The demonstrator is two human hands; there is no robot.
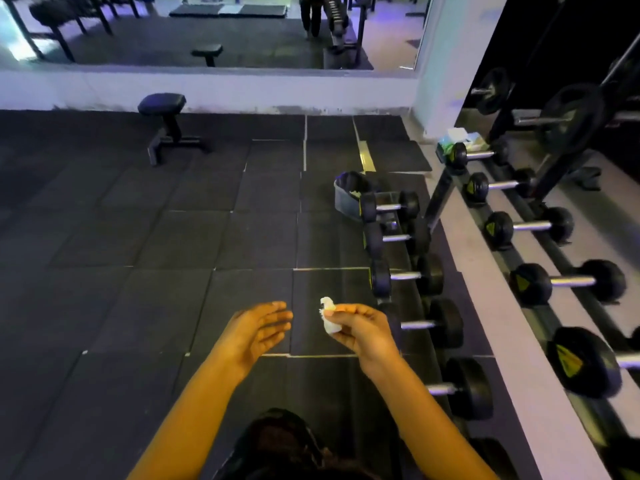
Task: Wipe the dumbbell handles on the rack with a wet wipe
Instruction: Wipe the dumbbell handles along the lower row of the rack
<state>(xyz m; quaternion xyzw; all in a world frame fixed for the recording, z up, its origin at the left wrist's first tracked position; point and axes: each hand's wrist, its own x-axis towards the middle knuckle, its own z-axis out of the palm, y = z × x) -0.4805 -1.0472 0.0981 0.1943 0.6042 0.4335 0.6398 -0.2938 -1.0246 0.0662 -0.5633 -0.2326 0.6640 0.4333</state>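
While the rack [446, 188] runs along the right, a wipe [328, 318] waits short of its dumbbells [408, 275].
Right hand [363, 329] pinches the crumpled wipe; left hand [258, 327] is empty, fingers apart. Best refold to a clean face, then wrap each handle fully. Far off, a bin [346, 195] shows something pale inside; a wipe pack [457, 138] tops the rack.

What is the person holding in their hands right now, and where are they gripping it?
The right hand pinches a crumpled white wet wipe by its right side, between thumb and fingers. The left hand is open and holds nothing.
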